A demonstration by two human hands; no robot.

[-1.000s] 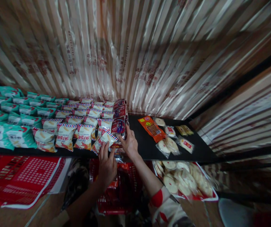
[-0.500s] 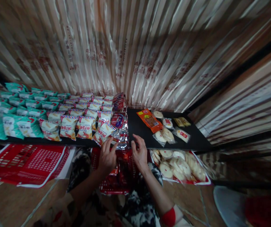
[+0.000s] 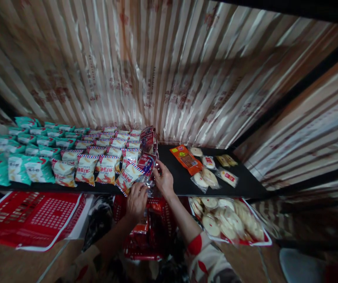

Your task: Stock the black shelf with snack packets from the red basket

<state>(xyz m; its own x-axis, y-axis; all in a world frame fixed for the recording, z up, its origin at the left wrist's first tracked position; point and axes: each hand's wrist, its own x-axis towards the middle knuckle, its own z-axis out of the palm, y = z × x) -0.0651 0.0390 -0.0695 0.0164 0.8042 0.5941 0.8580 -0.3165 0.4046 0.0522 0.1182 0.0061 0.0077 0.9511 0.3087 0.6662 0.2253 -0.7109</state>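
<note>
A stack of dark red and blue foil snack packets (image 3: 147,162) lies at the right end of the bag rows on the black shelf (image 3: 173,186). My right hand (image 3: 164,181) is at the right edge of the stack's front packet, thumb and fingers closed on that edge. At the shelf's front edge, my left hand (image 3: 137,201) has its fingers bent and a little apart, by the packets' lower end and a tilted white puffed-snack bag (image 3: 129,177). Below my hands, a red basket (image 3: 142,256) holds red and orange packets (image 3: 141,228).
White snack bags (image 3: 85,169) and teal bags (image 3: 39,170) stand in rows leftward. An orange packet (image 3: 186,159) and several wrapped round flat pieces (image 3: 210,178) lie to the right. Below are a red crate (image 3: 33,220) and a container of wrapped discs (image 3: 224,216).
My right hand has moved up and left to the packets' edge. My left hand has shifted slightly right, to their lower end. The front packet looks shifted, and the whole view has tilted upward.
</note>
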